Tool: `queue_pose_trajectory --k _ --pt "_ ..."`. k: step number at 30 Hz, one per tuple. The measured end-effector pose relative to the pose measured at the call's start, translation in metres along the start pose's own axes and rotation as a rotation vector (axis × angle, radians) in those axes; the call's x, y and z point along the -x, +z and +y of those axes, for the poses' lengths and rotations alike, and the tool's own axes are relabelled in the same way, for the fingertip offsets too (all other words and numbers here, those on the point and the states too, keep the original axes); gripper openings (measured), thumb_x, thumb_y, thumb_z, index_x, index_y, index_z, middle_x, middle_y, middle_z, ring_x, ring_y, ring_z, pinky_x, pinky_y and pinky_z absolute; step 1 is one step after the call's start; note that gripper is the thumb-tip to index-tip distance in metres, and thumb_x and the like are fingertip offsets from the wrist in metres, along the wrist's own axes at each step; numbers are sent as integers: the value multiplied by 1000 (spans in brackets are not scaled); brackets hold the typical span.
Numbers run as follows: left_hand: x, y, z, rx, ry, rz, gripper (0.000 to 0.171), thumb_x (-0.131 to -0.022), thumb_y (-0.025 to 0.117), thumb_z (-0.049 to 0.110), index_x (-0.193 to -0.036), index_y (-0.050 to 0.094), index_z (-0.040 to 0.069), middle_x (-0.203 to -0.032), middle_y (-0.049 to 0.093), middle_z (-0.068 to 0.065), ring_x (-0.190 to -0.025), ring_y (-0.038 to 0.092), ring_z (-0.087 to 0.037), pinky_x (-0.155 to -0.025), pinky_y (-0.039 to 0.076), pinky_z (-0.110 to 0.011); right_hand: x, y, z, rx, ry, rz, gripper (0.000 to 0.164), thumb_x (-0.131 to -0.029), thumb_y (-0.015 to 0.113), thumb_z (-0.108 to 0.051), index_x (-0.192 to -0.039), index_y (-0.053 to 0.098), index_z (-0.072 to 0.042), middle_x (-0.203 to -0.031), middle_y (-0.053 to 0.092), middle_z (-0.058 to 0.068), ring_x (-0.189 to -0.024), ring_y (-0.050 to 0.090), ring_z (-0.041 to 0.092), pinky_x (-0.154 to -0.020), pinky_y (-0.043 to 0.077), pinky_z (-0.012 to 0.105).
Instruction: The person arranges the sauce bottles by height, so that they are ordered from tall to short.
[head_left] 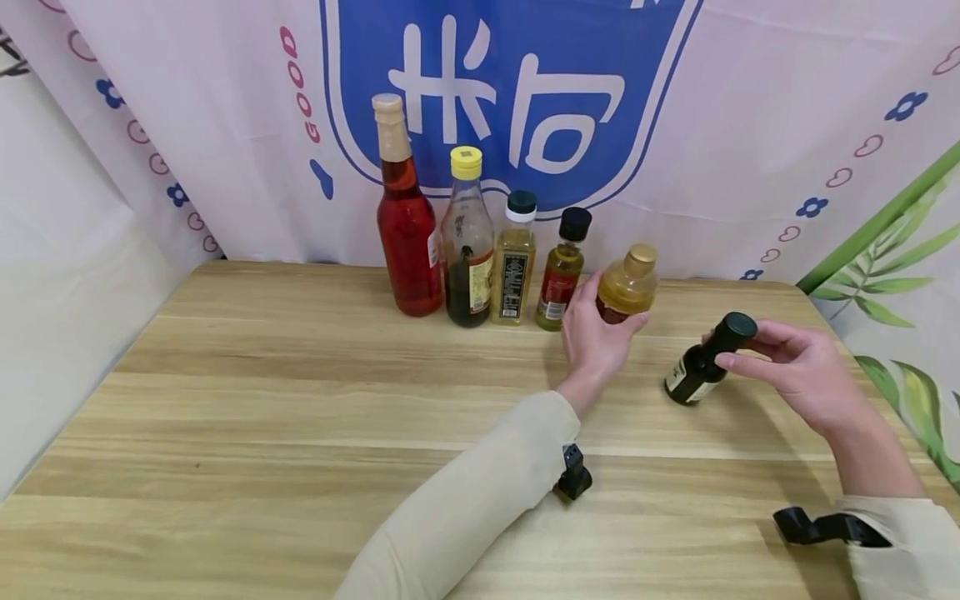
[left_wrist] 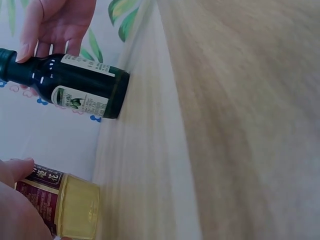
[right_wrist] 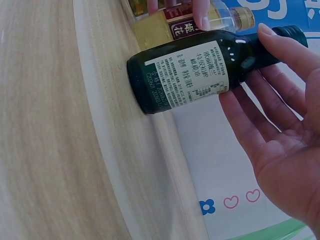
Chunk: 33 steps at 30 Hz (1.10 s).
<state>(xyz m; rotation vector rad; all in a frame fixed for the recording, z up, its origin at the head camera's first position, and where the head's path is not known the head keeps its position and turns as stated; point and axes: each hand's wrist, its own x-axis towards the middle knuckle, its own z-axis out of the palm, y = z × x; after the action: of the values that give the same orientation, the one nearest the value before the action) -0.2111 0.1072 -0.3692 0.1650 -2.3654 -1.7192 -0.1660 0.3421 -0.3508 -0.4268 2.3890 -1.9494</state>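
Observation:
My left hand (head_left: 597,333) grips a clear bottle of yellow oil (head_left: 628,287) with a gold cap and a dark red label, at the right end of a row of bottles. Further right, my right hand (head_left: 806,375) pinches a small dark green bottle (head_left: 697,371) by its neck between thumb and fingers. That bottle leans a little, its base low at the tabletop; whether it touches is hard to tell. In the right wrist view its white printed label (right_wrist: 192,72) faces the camera. The left wrist view shows the yellow-oil bottle's base (left_wrist: 80,207) close to the wood.
Left of my left hand stand a tall red bottle (head_left: 408,242), a yellow-capped bottle of dark liquid (head_left: 468,258), a square green-capped bottle (head_left: 514,267) and a black-capped oil bottle (head_left: 561,279). Behind the wooden table (head_left: 262,433) hangs a printed cloth (head_left: 247,100).

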Motion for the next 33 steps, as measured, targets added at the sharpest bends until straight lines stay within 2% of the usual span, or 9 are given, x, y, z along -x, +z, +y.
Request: queue_pose_trajectory --k 13,21,33 --pt "0 1 4 3 50 38 75 -82 94 27 -148 60 22 -143 69 2 -134 64 -22 -116 52 -42 1 0 -1 -13 3 -6 33 -95 69 12 -128 69 9 -115 83 -4 -112 75 3 -90 59 13" --pt "0 -1 5 52 43 48 74 -84 93 23 -150 59 22 -145 67 2 -136 63 -22 -118 50 -42 0 1 -1 10 -3 -9 33 -95 70 11 -128 69 9 -116 82 -4 -113 75 3 -91 59 13" --pt "-2 -3 4 94 81 51 70 -86 91 29 -148 61 21 -144 68 -1 -132 66 -22 -114 52 -41 0 0 0 9 -21 -23 32 -95 68 13 -128 68 10 -116 82 -3 -113 75 3 -90 59 13"
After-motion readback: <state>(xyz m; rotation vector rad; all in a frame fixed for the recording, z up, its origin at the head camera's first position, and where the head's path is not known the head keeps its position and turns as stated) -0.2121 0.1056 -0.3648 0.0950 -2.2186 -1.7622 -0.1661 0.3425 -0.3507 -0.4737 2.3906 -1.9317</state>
